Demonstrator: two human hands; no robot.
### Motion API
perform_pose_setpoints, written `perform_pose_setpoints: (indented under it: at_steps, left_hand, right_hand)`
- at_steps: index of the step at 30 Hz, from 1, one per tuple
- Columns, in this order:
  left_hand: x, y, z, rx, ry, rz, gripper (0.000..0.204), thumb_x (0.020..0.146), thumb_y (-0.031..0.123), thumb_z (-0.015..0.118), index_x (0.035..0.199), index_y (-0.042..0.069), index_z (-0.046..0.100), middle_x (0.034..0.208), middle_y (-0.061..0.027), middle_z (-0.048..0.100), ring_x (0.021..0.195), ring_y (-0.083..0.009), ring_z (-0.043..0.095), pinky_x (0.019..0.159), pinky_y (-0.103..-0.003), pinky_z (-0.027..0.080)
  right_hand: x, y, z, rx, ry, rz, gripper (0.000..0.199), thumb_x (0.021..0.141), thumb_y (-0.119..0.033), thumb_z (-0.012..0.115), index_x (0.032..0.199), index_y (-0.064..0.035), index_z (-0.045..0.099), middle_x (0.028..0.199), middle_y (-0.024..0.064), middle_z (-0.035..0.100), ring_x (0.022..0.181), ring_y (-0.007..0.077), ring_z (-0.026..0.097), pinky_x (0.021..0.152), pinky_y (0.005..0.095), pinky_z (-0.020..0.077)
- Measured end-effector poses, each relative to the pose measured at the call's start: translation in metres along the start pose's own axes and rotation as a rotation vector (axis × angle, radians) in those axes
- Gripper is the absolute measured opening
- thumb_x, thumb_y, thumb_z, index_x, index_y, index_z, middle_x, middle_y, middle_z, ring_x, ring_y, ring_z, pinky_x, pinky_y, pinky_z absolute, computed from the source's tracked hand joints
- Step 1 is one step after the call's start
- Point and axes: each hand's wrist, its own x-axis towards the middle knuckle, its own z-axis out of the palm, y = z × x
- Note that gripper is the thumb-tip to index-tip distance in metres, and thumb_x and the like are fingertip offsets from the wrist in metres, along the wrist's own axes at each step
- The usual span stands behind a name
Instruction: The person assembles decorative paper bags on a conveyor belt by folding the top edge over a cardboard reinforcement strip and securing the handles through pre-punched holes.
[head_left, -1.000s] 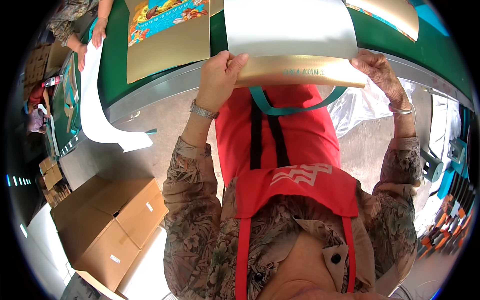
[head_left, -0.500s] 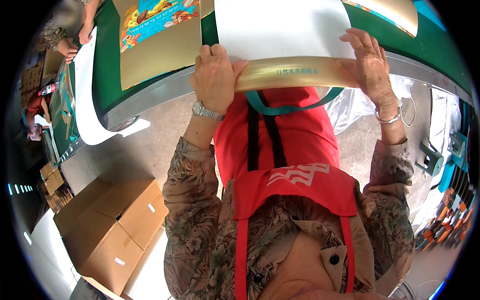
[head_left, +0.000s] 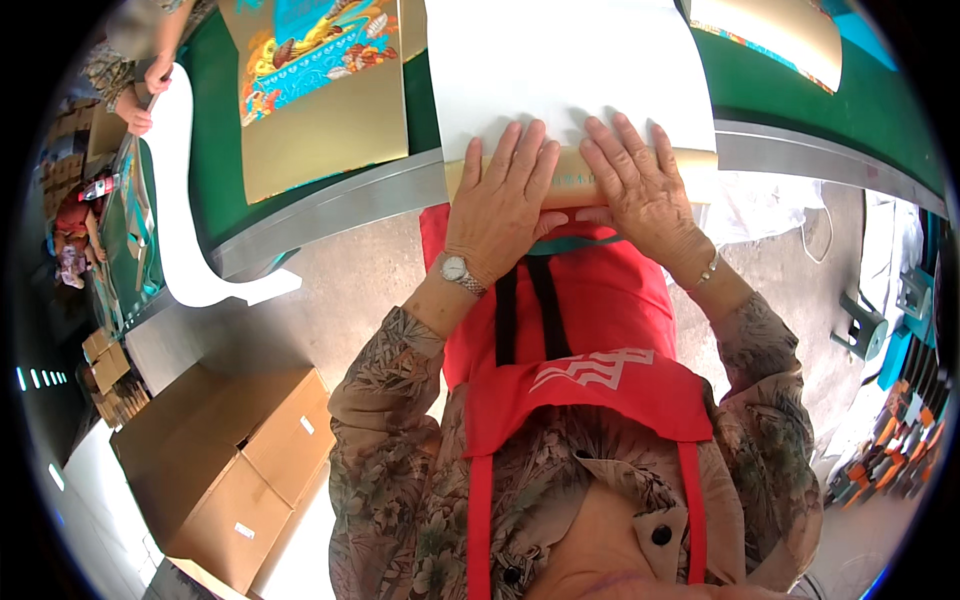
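A large sheet (head_left: 570, 70) lies on the table in front of me, white side up. Its near edge is turned over into a gold flap (head_left: 700, 178) along the table's front edge. My left hand (head_left: 503, 195) rests flat on the left half of this flap, fingers stretched away from me. On the right half lies my right hand (head_left: 640, 190), also flat with fingers spread. Both thumbs come down at the flap's near side, close to each other. Most of the flap's middle is hidden under the hands.
A gold printed sheet (head_left: 325, 150) lies to the left on the green tabletop (head_left: 215, 170), another gold sheet (head_left: 780, 40) at the far right. A co-worker's hands (head_left: 145, 95) hold a curling white strip (head_left: 175, 170). Cardboard boxes (head_left: 220, 460) stand lower left; a stool (head_left: 862, 325) is at right.
Both hands have let go of the flap's two ends, moved inward and flattened onto it. The flap now lies lower against the sheet. The co-worker's white strip has shifted slightly.
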Motion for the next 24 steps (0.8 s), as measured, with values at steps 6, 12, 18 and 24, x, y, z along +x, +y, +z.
perform_pose_setpoints:
  at_steps: [6,12,18,24]
  left_hand:
    - [0.003,-0.004,0.0,0.188,0.038,0.078,0.053,0.094,0.019,0.057,0.145,0.006,0.052,0.155,-0.013,0.048,0.143,-0.0317,0.046,0.114,-0.053,0.039]
    - [-0.031,0.053,-0.05,-0.012,-0.227,0.036,0.055,0.095,0.022,0.058,0.144,-0.001,0.049,0.151,-0.0227,0.05,0.14,-0.0355,0.049,0.111,-0.051,0.042]
    - [-0.025,0.009,-0.105,-0.587,-0.069,0.038,0.058,0.1,0.032,0.061,0.141,-0.008,0.049,0.145,-0.028,0.053,0.134,-0.0419,0.052,0.115,-0.047,0.04]
    - [0.011,-0.059,-0.061,-0.282,0.242,-0.062,0.071,0.083,0.001,0.072,0.149,0.002,0.045,0.154,-0.0183,0.048,0.139,-0.0356,0.048,0.114,-0.043,0.042]
  right_hand:
    - [0.004,-0.002,-0.012,-0.152,0.094,-0.038,0.058,0.09,-0.02,0.062,0.146,-0.0081,0.05,0.158,0.0077,0.044,0.146,0.0298,0.042,0.118,0.0556,0.0334]
    - [-0.031,-0.037,-0.073,-0.095,0.0,-0.035,0.045,0.087,-0.015,0.062,0.131,-0.0062,0.062,0.143,0.0103,0.052,0.129,0.0271,0.052,0.103,0.0486,0.0453]
    - [-0.052,-0.016,-0.159,0.011,0.114,-0.117,0.025,0.072,-0.011,0.069,0.097,-0.0097,0.073,0.094,0.0011,0.067,0.086,0.0221,0.065,0.073,0.0386,0.0537]
    - [-0.096,0.009,-0.273,0.244,0.11,0.012,0.029,0.081,-0.026,0.065,0.092,0.0006,0.071,0.091,0.011,0.067,0.083,0.0336,0.062,0.074,0.0432,0.0476]
